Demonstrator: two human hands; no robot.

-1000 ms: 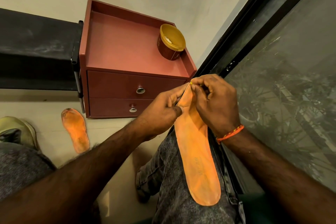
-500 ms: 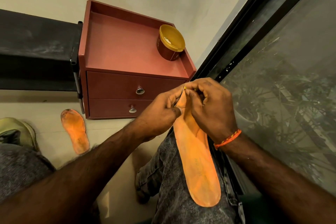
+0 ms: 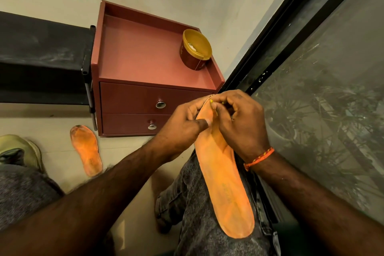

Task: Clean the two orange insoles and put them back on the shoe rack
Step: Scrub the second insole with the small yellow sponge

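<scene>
Floor: pale tiled floor [image 3: 62,151] meeting a plain cream wall, with a dark-framed window [image 3: 311,68] running along the right side.
Cabinet: red two-drawer cabinet [image 3: 145,64] against the wall, its raised-edge top carrying a round tub with a yellow lid [image 3: 195,51] near the back right corner; each drawer has one metal knob.
Shoe rack: black shoe rack [image 3: 41,58] just left of the cabinet, touching or nearly touching its side.
Held insole: orange insole [image 3: 226,189] lying lengthwise along the person's right thigh, which is clad in grey jeans; its far tip is raised up between the two hands, its near rounded end rests on the leg.
Left hand: left hand [image 3: 180,124] curled at the insole's far end, thumb pressed on the orange top face, fingers behind the edge; grip clenched on the insole.
Right hand: right hand [image 3: 239,122] with fingers bent tightly at the same tip, pinching the insole's edge, where a small yellow bit shows; an orange thread band sits on the wrist.
Second insole: second orange insole [image 3: 86,149], dirtier and darker at its toe, flat on the floor in front of the cabinet's lower left corner, well apart from both hands.
Shoe: olive shoe [image 3: 20,149] on the floor at the left edge, near the second insole, partly hidden by the left knee.
</scene>
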